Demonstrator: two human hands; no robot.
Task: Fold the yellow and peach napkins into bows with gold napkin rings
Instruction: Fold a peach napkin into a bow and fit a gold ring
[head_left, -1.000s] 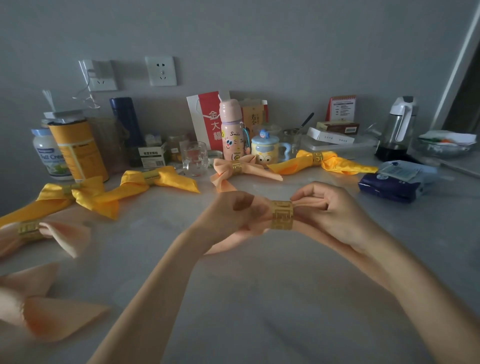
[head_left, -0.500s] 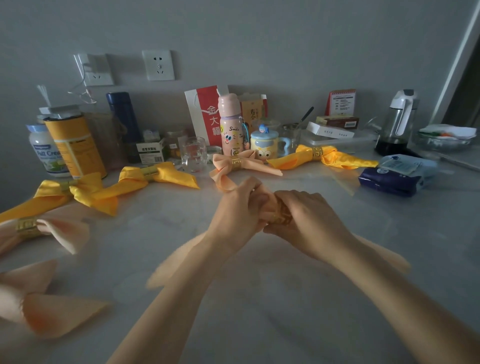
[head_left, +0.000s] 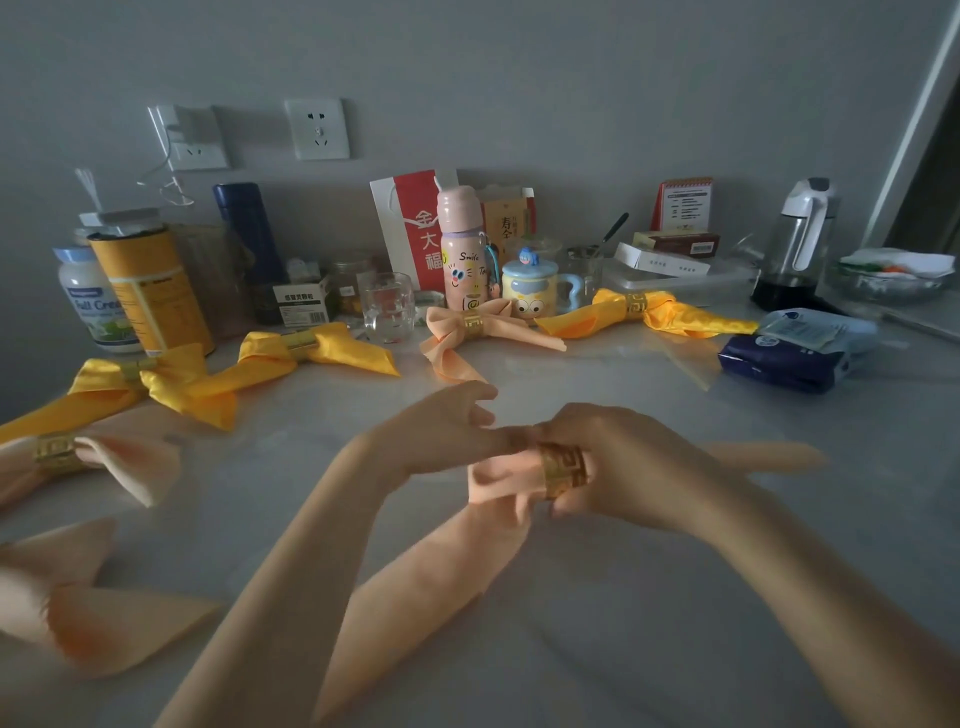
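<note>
Peach napkin (head_left: 493, 478) threads gold ring (head_left: 563, 470) gripped by right hand (head_left: 623, 462), left hand (head_left: 441, 431) pinching its fold.

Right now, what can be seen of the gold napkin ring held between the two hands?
The gold napkin ring is a wide, shiny, metal-looking band with a cut-out fret pattern. It is threaded round the gathered middle of a peach napkin, whose tails trail out on both sides. The right hand grips it and hides part of it. The left hand meets the napkin beside it; contact with the ring is unclear.
</note>
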